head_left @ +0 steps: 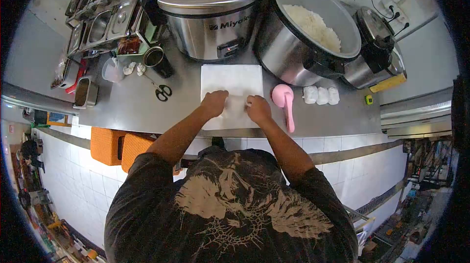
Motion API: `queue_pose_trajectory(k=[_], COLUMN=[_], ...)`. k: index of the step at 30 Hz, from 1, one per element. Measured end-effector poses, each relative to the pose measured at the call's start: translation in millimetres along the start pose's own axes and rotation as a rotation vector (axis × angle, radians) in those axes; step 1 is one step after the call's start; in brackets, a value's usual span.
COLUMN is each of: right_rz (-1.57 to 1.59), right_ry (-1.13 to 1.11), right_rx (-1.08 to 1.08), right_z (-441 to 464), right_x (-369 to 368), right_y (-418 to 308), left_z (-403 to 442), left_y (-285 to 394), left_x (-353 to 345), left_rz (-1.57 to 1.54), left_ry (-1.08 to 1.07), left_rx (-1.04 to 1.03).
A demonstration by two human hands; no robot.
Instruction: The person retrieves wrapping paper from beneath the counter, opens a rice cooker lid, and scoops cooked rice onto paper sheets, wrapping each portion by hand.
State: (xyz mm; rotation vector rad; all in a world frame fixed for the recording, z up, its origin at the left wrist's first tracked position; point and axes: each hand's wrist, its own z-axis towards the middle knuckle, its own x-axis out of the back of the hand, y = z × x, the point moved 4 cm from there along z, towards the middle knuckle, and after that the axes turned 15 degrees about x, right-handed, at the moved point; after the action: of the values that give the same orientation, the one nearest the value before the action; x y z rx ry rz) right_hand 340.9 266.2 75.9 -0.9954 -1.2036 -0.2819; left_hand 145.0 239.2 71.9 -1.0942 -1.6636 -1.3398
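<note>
A stack of white paper sheets [231, 74] lies on the steel counter in front of me. Over its lower half, my left hand [214, 104] and my right hand [258, 110] face each other with curled fingers. Between them is a pale, crumpled white sheet [236, 102], pinched at its two sides; whether anything is inside it I cannot make out. Just right of the stack rests a pink rice scoop [283, 97], handle toward me. Several small white wrapped packets [321, 95] sit in a row beyond the scoop.
An uncovered rice cooker [279, 50] holds white rice [313, 25]; a lidded cooker [205, 33] stands beside it. Leftward are scissors [163, 93], a dark tumbler [159, 62], a plastic cup [113, 70] and a rack of metal pans [100, 25]. Orange stools [105, 146] stand below the counter edge.
</note>
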Motion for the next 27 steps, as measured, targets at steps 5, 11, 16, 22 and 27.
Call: queue_pose_trajectory(k=[5, 11, 16, 22, 27], right_rz=[-0.214, -0.143, -0.161, -0.058, 0.12], right_ry=[-0.023, 0.069, 0.075, -0.025, -0.012], right_rx=[0.297, 0.407, 0.482, 0.275, -0.099], right_z=[-18, -43, -48, -34, -2], right_x=[-10, 4, -2, -7, -13], right_y=[-10, -26, -28, -12, 10], left_z=[-42, -59, -43, -6, 21], left_y=[6, -15, -23, -26, -32], left_x=[-10, 0, 1, -13, -10], left_rz=[0.192, 0.044, 0.098, 0.064, -0.369], left_ry=[0.214, 0.119, 0.067, -0.104, -0.334], left_rx=[-0.223, -0.398, -0.442, -0.375, -0.114])
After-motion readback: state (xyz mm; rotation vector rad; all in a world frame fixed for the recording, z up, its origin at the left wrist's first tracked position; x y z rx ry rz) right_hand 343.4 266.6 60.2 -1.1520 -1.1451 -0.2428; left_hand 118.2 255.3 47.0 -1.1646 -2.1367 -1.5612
